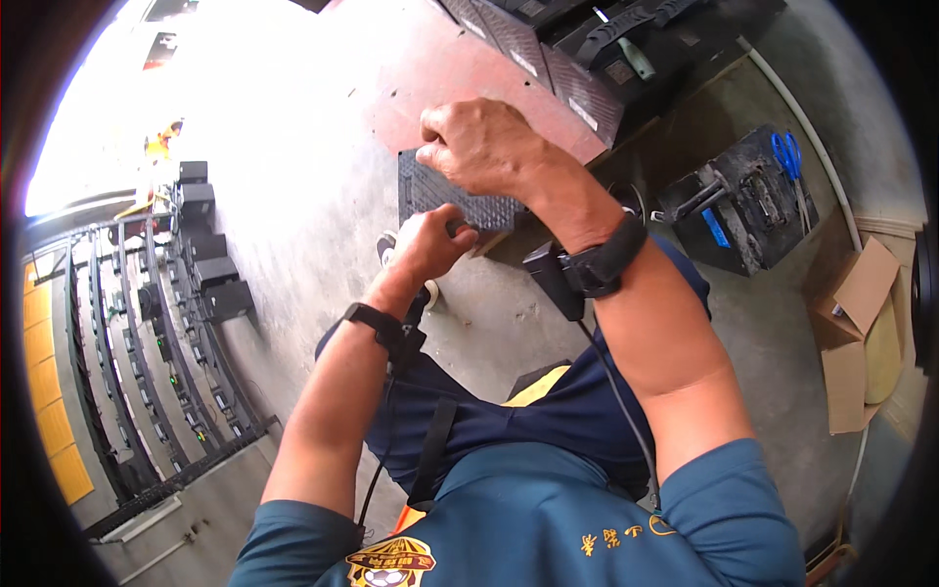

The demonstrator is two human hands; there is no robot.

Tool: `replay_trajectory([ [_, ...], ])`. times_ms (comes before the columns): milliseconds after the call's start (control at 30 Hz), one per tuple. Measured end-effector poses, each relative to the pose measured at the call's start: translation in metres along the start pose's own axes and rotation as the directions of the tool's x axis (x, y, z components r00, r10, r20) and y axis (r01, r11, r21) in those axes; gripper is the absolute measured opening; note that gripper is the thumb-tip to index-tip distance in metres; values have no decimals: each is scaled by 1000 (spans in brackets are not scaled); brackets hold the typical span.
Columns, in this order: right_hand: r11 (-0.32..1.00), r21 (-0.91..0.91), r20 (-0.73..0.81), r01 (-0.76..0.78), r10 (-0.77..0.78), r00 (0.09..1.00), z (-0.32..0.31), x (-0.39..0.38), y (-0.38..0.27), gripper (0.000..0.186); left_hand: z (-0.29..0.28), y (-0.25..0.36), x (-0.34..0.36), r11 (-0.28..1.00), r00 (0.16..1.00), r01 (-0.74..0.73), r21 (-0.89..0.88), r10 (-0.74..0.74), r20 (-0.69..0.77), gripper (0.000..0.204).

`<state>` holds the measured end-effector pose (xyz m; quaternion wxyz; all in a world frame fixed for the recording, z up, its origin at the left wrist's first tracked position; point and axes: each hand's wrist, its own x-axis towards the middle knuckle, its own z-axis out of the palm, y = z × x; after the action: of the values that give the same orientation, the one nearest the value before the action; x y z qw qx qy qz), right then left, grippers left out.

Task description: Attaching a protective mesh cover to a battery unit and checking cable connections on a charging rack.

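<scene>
My right hand is raised over the far end of a dark, textured slab, its fingers curled and whatever they hold hidden. My left hand, lower and to the left, has curled fingers at the slab's near edge, with something dark by the fingertips that I cannot make out. Behind the slab lies a pink board, with dark grey textured plates along its far side. Black devices with straps are worn on both my wrists.
At right sit a black block with blue-handled scissors and an open cardboard box. A rack of rails and several black boxes line the left. A pale pipe runs along the right.
</scene>
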<state>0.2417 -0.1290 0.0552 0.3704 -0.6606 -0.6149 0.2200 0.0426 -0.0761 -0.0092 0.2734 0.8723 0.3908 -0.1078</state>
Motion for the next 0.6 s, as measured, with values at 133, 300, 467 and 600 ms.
replay_trajectory([
  [133,1000,-8,10,-13,13,1000,5,-5,8,26,-14,7,6,991,988,-69,114,52,146,34],
  [300,999,-22,-3,-37,37,999,11,-5,12,24,-17,5,16,965,967,-189,181,150,207,28],
  [467,998,-55,13,13,-12,1000,14,8,7,23,-19,-13,22,923,930,-361,134,345,129,25],
  [600,989,-71,23,130,-129,991,19,4,6,23,-2,-34,27,776,828,-542,323,559,44,22],
])
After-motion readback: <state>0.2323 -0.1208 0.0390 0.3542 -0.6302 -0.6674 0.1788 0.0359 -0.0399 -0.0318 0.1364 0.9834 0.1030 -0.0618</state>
